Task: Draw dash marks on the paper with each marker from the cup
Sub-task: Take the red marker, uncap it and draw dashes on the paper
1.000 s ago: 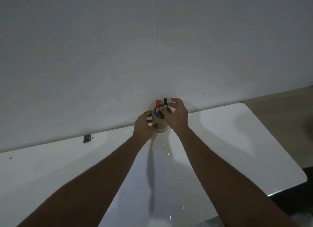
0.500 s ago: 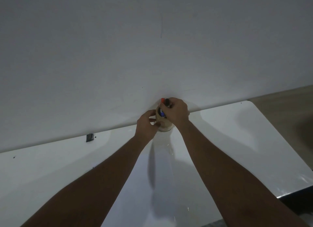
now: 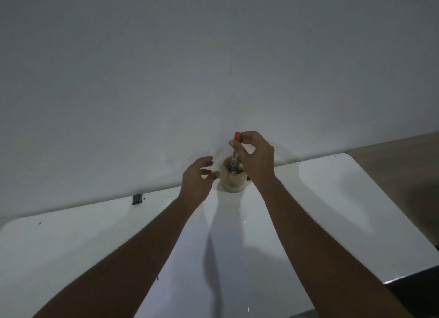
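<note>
A small tan cup [image 3: 234, 181] stands on the white table [image 3: 332, 199] against the wall. My right hand [image 3: 255, 157] pinches a red-capped marker [image 3: 235, 151] near its cap, and the marker's lower end is still inside the cup. A blue-capped marker [image 3: 233, 169] shows inside the cup's mouth. My left hand [image 3: 198, 177] hovers just left of the cup with its fingers spread, not touching it. A white paper sheet [image 3: 225, 270] lies on the table between my forearms, hard to tell from the tabletop.
A plain grey-white wall [image 3: 213, 68] rises directly behind the cup. A small dark object [image 3: 137, 199] sits at the table's far edge to the left. The table's rounded right corner [image 3: 344, 155] meets a brown floor [image 3: 403, 156].
My right hand has risen, lifting the red-capped marker partly out of the cup. My left hand has let go of the cup and opened beside it.
</note>
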